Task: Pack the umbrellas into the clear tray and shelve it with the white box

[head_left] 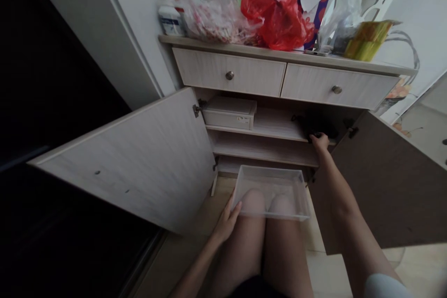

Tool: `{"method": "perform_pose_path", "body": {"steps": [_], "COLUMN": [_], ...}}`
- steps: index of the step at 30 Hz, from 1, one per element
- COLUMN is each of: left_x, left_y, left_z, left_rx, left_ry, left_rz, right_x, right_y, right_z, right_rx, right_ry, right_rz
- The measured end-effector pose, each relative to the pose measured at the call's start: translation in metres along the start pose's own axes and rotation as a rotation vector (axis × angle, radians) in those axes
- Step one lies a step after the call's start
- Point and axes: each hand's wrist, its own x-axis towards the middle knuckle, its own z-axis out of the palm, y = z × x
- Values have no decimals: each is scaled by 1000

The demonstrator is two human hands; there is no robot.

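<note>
A clear plastic bin [270,174] without a lid rests on my knees, which show through its bottom. My left hand [228,219] grips its left side, thumb on the near corner. My right hand [319,141] reaches into the right end of the cabinet's upper shelf. Its fingers are closed on the edge of a black, soft-looking item [316,125], which lies in shadow, so its kind cannot be made out. At the left end of the same shelf sits a white storage box [228,111] with a small label on its front.
The left cabinet door [139,153] and right cabinet door [387,181] stand wide open on both sides. Above are two closed drawers [228,70]. The cabinet top [289,56] carries a red plastic bag [275,9], a clear bag [216,14], a white bottle [171,21] and a yellow packet [368,39].
</note>
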Motion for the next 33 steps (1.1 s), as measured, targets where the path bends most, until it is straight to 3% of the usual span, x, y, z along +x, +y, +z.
{"method": "perform_pose_path", "body": {"steps": [2, 4, 9, 12, 15, 19, 26, 33], "left_x": [0, 0, 1, 0, -2, -1, 1, 1], "left_y": [1, 2, 10, 16, 18, 12, 5, -1], "left_z": [1, 3, 5, 4, 4, 6, 3, 3], "left_rx": [-17, -51, -150, -165, -172, -192, -143, -192], "left_ry": [-7, -13, -23, -35, -48, -47, -15, -12], "left_rz": [-15, -34, -74, -52, -40, -44, -29, -77], "right_x": [-12, -32, -97, -130, -150, -159, -160, -165], "right_y": [-1, -1, -5, -13, -19, -16, -16, -32], "right_z": [-15, -32, -87, -103, -95, -63, -27, -11], "right_rx": [193, 362, 533, 505, 465, 366, -80, -676], "right_ry": [-17, -57, -360, -599, -782, -913, -774, -725], "right_rz": [268, 370, 224, 133, 69, -68, -476, -676]}}
